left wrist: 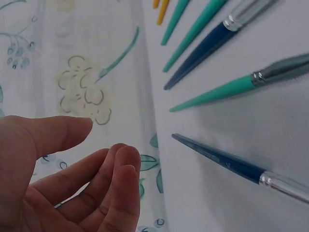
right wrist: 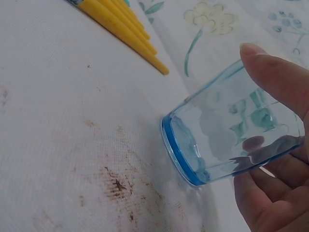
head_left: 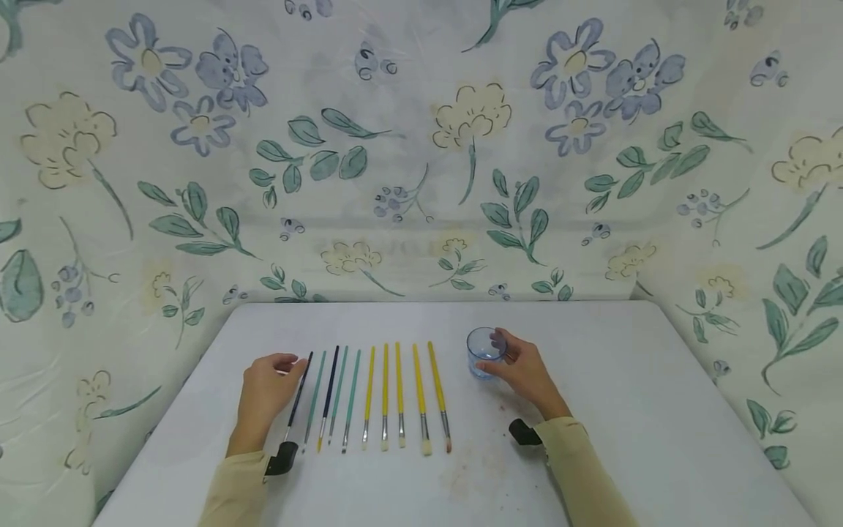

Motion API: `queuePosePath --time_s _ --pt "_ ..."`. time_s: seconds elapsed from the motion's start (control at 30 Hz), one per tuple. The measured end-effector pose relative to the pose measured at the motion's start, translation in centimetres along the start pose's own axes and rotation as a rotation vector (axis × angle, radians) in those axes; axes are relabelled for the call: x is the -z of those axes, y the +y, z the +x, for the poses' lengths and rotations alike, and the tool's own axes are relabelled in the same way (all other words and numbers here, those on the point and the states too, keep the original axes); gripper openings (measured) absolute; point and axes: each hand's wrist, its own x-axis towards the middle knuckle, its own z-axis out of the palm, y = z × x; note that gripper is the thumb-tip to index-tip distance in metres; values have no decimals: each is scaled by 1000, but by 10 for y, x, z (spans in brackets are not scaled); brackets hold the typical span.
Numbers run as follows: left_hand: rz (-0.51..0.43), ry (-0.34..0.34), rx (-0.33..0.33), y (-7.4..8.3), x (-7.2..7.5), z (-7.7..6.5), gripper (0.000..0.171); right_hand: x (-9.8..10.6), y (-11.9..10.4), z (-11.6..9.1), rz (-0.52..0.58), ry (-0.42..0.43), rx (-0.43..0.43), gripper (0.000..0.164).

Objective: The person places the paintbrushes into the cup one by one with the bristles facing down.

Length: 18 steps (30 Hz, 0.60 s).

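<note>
My right hand [head_left: 530, 369] grips a clear bluish glass [head_left: 484, 359] with thumb and fingers on opposite sides. In the right wrist view the glass [right wrist: 227, 130] shows empty, its thick blue base close over the white surface. My left hand [head_left: 266, 391] is beside the leftmost paintbrush [head_left: 300, 395], a thin one with a dark blue handle. Its thumb and loosely bent fingers stay apart in the left wrist view, with nothing between them, near the handle tip of that dark blue paintbrush [left wrist: 217, 157].
Several paintbrushes lie in a row, handles away from me: green ones [head_left: 315, 399], another dark blue one [head_left: 330, 395] and yellow ones [head_left: 399, 388]. Brownish stains [right wrist: 118, 186] mark the white table [head_left: 626, 380]. A flower-patterned cloth [head_left: 408, 183] hangs behind it.
</note>
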Motion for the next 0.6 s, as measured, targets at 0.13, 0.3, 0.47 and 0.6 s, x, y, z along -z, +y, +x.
queuePosePath --time_s 0.13,0.3,0.47,0.6 --pt "48 -32 48 -7 -1 4 43 -2 0 -1 -9 9 4 92" --pt "95 -94 102 -20 -5 9 40 -4 -1 -4 -28 16 -4 91" --pt "106 -97 112 -30 -10 10 38 -5 0 -4 -26 20 -13 91" --pt "119 -83 84 -32 -12 9 36 -5 1 -4 -22 18 -5 91"
